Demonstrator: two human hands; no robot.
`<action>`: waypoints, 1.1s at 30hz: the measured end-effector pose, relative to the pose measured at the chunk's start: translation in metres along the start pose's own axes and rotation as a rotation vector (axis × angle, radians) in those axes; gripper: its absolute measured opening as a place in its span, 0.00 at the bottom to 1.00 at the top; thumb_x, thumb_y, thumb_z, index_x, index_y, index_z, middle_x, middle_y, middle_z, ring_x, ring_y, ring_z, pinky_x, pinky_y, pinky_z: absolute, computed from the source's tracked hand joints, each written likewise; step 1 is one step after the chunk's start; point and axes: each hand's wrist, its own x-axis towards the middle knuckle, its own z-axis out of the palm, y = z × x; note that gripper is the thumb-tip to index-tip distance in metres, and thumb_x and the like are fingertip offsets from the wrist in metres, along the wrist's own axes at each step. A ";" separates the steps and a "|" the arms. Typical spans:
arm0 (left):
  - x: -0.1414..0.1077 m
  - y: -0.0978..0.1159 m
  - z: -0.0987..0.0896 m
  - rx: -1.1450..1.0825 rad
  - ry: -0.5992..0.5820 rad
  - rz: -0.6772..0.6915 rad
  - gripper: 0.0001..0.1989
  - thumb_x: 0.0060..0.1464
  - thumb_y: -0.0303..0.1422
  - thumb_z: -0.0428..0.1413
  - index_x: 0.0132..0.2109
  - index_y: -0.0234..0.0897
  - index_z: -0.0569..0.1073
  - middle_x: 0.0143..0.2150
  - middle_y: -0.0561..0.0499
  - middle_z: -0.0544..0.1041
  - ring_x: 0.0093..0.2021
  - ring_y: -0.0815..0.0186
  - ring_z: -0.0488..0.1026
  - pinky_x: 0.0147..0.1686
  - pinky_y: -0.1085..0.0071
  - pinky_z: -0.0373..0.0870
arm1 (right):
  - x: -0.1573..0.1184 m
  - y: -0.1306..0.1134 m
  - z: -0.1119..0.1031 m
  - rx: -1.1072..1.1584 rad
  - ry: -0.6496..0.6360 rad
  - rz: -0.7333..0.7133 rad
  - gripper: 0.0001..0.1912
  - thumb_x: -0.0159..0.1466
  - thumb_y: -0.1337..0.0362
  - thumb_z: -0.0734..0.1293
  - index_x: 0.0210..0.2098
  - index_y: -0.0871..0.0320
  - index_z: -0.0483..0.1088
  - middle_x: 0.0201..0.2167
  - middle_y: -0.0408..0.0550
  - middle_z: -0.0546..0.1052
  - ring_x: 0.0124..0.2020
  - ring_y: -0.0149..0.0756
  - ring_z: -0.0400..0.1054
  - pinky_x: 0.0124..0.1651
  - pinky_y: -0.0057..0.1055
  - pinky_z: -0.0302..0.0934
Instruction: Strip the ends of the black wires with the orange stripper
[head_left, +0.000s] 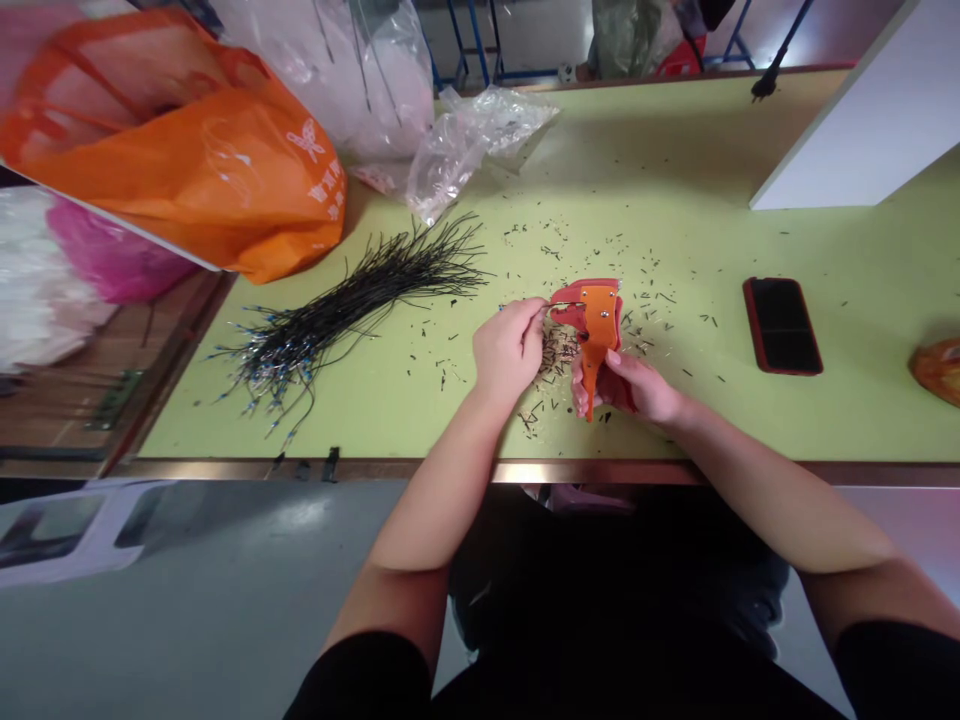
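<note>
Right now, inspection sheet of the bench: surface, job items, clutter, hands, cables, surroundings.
surface: pale green table, scattered with short dark wire scraps.
job's things: orange-red plastic wire stripper, centre.
clutter: black phone in red case; orange plastic bag; clear plastic bag.
hands: right hand grips stripper; left hand pinches at its head.
cables: loose bundle of black wires, blue-tipped ends.
surroundings: white panel; grey floor.

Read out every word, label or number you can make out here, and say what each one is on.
Orange plastic bag: white lettering beside a butterfly logo, too blurred to read.
Red and orange wire stripper: no readable text.
Phone in a red case: no readable text.
</note>
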 end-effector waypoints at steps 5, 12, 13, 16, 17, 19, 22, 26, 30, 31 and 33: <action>0.000 -0.001 0.000 -0.016 0.011 0.011 0.14 0.74 0.37 0.50 0.47 0.43 0.82 0.38 0.49 0.85 0.37 0.63 0.81 0.38 0.66 0.74 | 0.000 0.000 0.000 -0.013 0.020 0.002 0.33 0.63 0.31 0.72 0.39 0.57 0.72 0.29 0.45 0.77 0.30 0.37 0.77 0.32 0.30 0.72; 0.000 0.000 -0.001 -0.009 0.004 0.018 0.15 0.75 0.38 0.50 0.47 0.43 0.81 0.39 0.49 0.85 0.37 0.63 0.81 0.39 0.66 0.74 | -0.001 -0.001 0.003 -0.017 0.067 -0.036 0.33 0.64 0.31 0.72 0.36 0.58 0.73 0.26 0.43 0.75 0.28 0.35 0.75 0.30 0.30 0.70; 0.000 0.000 -0.001 -0.003 0.003 0.017 0.15 0.75 0.38 0.49 0.47 0.42 0.81 0.38 0.49 0.85 0.37 0.63 0.81 0.39 0.66 0.74 | -0.001 -0.001 0.003 -0.024 0.077 -0.041 0.33 0.64 0.31 0.72 0.36 0.58 0.73 0.25 0.43 0.75 0.27 0.35 0.74 0.29 0.30 0.69; 0.000 0.000 -0.002 0.011 0.012 0.032 0.16 0.75 0.39 0.49 0.46 0.42 0.81 0.37 0.49 0.84 0.35 0.64 0.80 0.37 0.67 0.73 | 0.001 0.000 0.005 -0.038 0.107 -0.057 0.33 0.64 0.31 0.72 0.33 0.57 0.72 0.22 0.41 0.72 0.23 0.34 0.72 0.26 0.29 0.67; 0.000 0.000 -0.002 0.012 0.008 0.034 0.16 0.75 0.39 0.49 0.46 0.41 0.81 0.37 0.49 0.84 0.35 0.64 0.80 0.37 0.67 0.73 | 0.001 0.000 0.005 -0.041 0.116 -0.062 0.33 0.64 0.31 0.72 0.32 0.57 0.71 0.21 0.41 0.71 0.22 0.34 0.71 0.25 0.30 0.67; 0.000 0.001 -0.002 0.014 -0.009 0.031 0.17 0.75 0.39 0.49 0.47 0.41 0.81 0.37 0.49 0.85 0.36 0.64 0.80 0.38 0.67 0.73 | 0.002 0.000 0.006 -0.053 0.133 -0.073 0.33 0.64 0.30 0.71 0.30 0.57 0.71 0.19 0.39 0.69 0.19 0.33 0.68 0.23 0.30 0.66; 0.000 0.002 -0.003 0.020 -0.022 0.035 0.17 0.76 0.38 0.48 0.47 0.40 0.81 0.37 0.49 0.84 0.36 0.64 0.80 0.38 0.67 0.73 | 0.002 0.001 0.007 -0.086 0.172 -0.078 0.35 0.63 0.29 0.71 0.28 0.56 0.69 0.17 0.37 0.67 0.16 0.31 0.64 0.21 0.30 0.64; -0.001 0.002 -0.005 0.042 -0.014 0.063 0.17 0.76 0.38 0.49 0.45 0.40 0.80 0.36 0.50 0.84 0.34 0.66 0.78 0.37 0.69 0.71 | 0.002 0.005 0.009 -0.137 0.243 -0.091 0.36 0.63 0.27 0.70 0.24 0.55 0.66 0.14 0.35 0.62 0.13 0.28 0.58 0.18 0.29 0.59; 0.000 0.002 -0.005 0.039 0.003 0.066 0.16 0.75 0.38 0.49 0.42 0.39 0.79 0.33 0.51 0.82 0.32 0.67 0.77 0.34 0.70 0.69 | 0.003 0.008 0.010 -0.153 0.271 -0.110 0.36 0.63 0.27 0.69 0.24 0.54 0.63 0.14 0.33 0.60 0.12 0.27 0.55 0.17 0.27 0.54; 0.001 0.002 -0.005 0.029 0.017 0.062 0.16 0.75 0.37 0.49 0.42 0.39 0.79 0.33 0.51 0.82 0.31 0.67 0.77 0.34 0.71 0.69 | 0.002 0.009 0.011 -0.159 0.259 -0.121 0.36 0.63 0.27 0.69 0.24 0.54 0.63 0.14 0.33 0.59 0.12 0.26 0.54 0.17 0.27 0.54; 0.001 0.005 -0.004 -0.006 0.055 0.042 0.16 0.75 0.36 0.49 0.40 0.39 0.78 0.32 0.52 0.82 0.31 0.68 0.76 0.33 0.71 0.69 | 0.002 0.011 0.012 -0.185 0.224 -0.176 0.36 0.64 0.28 0.69 0.24 0.54 0.64 0.15 0.34 0.60 0.13 0.26 0.54 0.17 0.27 0.54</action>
